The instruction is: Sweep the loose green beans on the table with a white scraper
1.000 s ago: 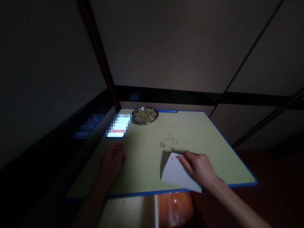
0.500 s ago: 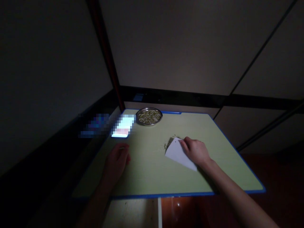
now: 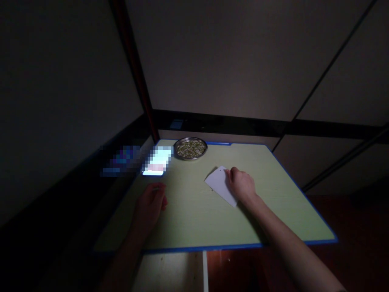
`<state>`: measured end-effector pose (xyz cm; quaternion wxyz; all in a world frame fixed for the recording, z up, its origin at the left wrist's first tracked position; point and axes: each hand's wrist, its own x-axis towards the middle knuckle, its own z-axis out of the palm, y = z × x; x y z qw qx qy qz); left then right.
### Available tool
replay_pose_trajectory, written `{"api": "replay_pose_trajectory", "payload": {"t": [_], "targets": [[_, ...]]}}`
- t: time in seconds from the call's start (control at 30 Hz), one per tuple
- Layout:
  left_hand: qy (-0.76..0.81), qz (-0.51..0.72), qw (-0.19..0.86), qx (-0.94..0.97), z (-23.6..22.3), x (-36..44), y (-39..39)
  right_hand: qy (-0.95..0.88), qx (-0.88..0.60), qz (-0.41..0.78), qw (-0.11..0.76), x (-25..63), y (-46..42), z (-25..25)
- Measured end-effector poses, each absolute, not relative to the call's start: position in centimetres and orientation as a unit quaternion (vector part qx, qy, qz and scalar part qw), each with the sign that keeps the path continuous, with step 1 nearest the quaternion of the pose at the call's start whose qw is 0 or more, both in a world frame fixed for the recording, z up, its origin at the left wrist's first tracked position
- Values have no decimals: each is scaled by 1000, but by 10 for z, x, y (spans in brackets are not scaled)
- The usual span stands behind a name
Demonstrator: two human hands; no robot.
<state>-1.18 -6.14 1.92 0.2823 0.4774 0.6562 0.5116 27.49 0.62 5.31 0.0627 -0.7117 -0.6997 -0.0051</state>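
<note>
My right hand (image 3: 242,184) is closed on a stiff white card (image 3: 221,183) with a small hole near its far corner. The card is held tilted, its lower edge close to the pale green tabletop (image 3: 188,219). A tiny dark speck (image 3: 212,190) lies just in front of that edge; whatever is behind the card is hidden. My left hand (image 3: 151,200) rests at the table's left side with its fingers curled in, and what they hold, if anything, cannot be made out. A round metal plate (image 3: 191,159) at the back holds many small greenish grains (image 3: 191,149).
A lit phone (image 3: 158,161) with a blurred screen lies at the back left, beside the plate. Blue edging (image 3: 182,250) runs round the table. Dark-banded panels (image 3: 225,73) stand behind and to the left. Below the front edge is an open drawer (image 3: 173,271).
My right hand has moved the white card left and away from me. The small grains seen beside it before are now mostly out of sight. My left hand stays put.
</note>
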Motion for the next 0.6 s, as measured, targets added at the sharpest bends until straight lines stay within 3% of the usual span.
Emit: {"api": "replay_pose_trajectory", "payload": {"t": [0.6], "targets": [[629, 527, 319, 473, 22, -10, -61, -631, -773, 2, 67, 321, 15, 57]]}}
